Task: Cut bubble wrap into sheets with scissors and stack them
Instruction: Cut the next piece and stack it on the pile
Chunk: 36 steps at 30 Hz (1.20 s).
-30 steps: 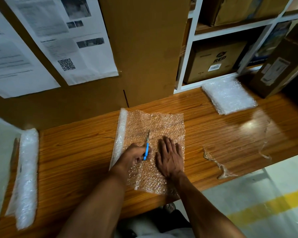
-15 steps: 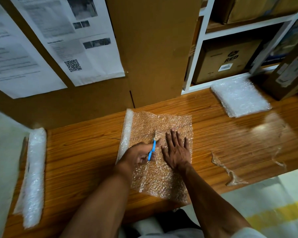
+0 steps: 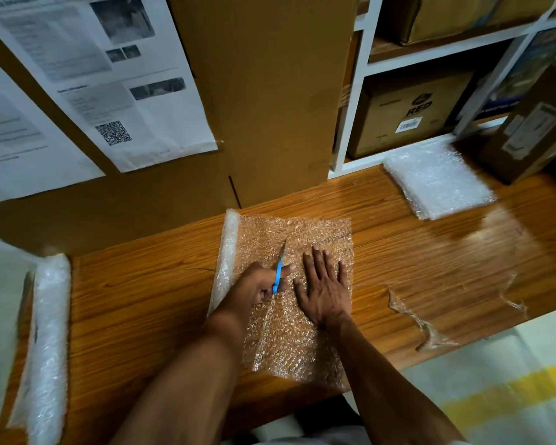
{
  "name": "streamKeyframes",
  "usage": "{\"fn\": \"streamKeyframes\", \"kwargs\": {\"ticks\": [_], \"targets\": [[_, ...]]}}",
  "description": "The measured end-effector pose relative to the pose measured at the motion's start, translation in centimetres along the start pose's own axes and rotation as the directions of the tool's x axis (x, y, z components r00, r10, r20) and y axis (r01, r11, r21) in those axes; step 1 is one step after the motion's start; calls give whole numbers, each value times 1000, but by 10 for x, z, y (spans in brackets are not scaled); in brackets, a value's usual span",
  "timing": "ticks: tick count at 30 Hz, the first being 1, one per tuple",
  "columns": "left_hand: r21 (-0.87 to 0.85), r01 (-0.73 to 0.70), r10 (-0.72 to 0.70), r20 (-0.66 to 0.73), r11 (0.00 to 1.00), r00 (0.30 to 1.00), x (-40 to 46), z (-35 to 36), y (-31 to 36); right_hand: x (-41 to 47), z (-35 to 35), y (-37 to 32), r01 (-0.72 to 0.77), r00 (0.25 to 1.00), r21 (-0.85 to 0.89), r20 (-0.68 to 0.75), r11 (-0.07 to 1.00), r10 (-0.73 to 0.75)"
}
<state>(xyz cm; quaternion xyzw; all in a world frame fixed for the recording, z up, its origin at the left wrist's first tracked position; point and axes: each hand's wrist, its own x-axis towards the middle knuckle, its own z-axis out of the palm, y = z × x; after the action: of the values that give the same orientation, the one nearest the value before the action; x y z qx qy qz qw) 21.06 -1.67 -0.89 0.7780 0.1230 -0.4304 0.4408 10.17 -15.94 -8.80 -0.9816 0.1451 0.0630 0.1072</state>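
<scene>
A clear bubble wrap sheet (image 3: 302, 232) lies unrolled on the wooden table (image 3: 142, 303), its rolled end (image 3: 228, 248) at the left. My left hand (image 3: 254, 290) grips blue-handled scissors (image 3: 279, 268), blades pointing away into the wrap along a cut line running up from the near edge. My right hand (image 3: 325, 287) presses flat on the sheet just right of the blades. A stack of cut bubble wrap sheets (image 3: 437, 181) lies at the back right of the table.
A second bubble wrap roll (image 3: 45, 345) lies at the table's left end. Crumpled clear plastic scraps (image 3: 424, 326) sit near the right front edge. Cardboard panels with taped papers (image 3: 264, 91) stand behind; a white shelf (image 3: 357, 91) with boxes and a leaning carton (image 3: 533, 123) are at back right.
The scissors and my left hand have advanced farther up the sheet, lengthening the cut. My right hand slid forward alongside, still flat on the wrap.
</scene>
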Motion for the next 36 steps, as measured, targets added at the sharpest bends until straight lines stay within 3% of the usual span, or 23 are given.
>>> {"fn": "streamKeyframes", "kwargs": {"ticks": [9, 18, 27, 32, 36], "targets": [[69, 39, -44, 79, 997, 996, 4, -6, 4, 17, -9, 0, 0, 999, 43, -45, 999, 1], [69, 27, -39, 189, 997, 981, -3, -4, 26, 25, -7, 12, 23, 1000, -11, 1, 1000, -23], [10, 2, -3, 162, 1000, 987, 17, -2, 44, 23, -9, 12, 20, 1000, -3, -6, 1000, -20], [45, 12, -13, 23, 999, 1000, 30, 1, 39, 23, -11, 12, 15, 1000, -1, -9, 1000, -15], [48, 25, -26, 14, 999, 1000, 34, 1, 37, 22, -11, 12, 3, 1000, 2, -9, 1000, -3]]}}
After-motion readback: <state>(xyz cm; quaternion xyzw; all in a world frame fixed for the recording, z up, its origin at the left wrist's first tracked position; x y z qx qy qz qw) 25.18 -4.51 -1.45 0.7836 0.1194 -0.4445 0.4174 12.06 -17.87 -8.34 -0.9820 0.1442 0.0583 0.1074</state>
